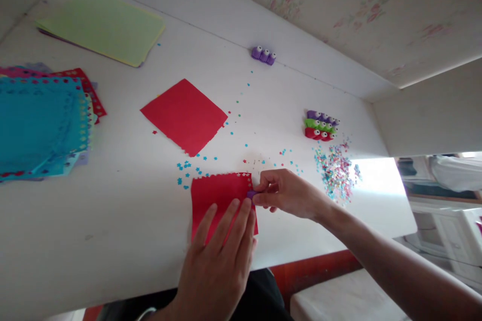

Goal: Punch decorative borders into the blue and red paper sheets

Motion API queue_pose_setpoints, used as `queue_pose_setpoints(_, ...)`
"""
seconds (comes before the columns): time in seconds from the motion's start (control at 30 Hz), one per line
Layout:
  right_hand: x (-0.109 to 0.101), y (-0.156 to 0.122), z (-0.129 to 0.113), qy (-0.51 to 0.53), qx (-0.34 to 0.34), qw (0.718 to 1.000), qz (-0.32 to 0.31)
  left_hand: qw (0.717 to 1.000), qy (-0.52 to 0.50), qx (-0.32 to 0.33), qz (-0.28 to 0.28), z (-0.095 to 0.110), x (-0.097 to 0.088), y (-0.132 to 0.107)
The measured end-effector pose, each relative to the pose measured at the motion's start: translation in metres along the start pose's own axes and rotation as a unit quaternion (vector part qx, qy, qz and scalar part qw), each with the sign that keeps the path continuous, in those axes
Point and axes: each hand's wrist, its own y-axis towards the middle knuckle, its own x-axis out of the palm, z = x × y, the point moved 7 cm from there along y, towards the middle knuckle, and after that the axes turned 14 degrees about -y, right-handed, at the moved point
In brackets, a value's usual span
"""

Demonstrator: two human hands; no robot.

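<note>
A red sheet of paper (205,193) lies near the table's front edge, with small shapes punched along its far edge and upper right corner. My left hand (222,251) rests flat on it, fingers spread. At the sheet's right edge my right hand (280,190) is closed on a small purple craft punch (251,194), mostly covered by the fingers. A second red sheet (186,118) lies turned like a diamond farther back, its lower right edge nibbled. Tiny blue paper cut-outs (184,168) are scattered between the two sheets.
Purple, green and red craft punches (320,125) stand in rows at the right, beside a heap of mixed confetti (337,170). More purple punches (263,55) sit by the wall. Pale green sheets (105,25) and a stack of punched coloured papers (41,125) lie at the left.
</note>
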Motion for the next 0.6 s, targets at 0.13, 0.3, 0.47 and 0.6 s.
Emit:
queue_pose_setpoints(0.13,0.000,0.000,-0.001,-0.014,-0.009,1.000,0.009,0.999,0.031,0.028,-0.028,0.010,0.009,0.015)
queue_pose_setpoints(0.3,0.002,0.001,-0.001,-0.008,0.002,1.000,0.005,0.998,0.049,0.035,-0.032,0.008,0.018,0.015)
queue_pose_setpoints(0.47,0.001,0.002,-0.001,0.012,-0.022,1.000,0.001,0.998,0.026,0.039,-0.048,0.003,0.011,0.011)
queue_pose_setpoints(0.6,-0.001,-0.003,0.001,-0.009,-0.044,0.999,0.004,0.999,0.017,0.005,-0.046,-0.009,0.001,0.004)
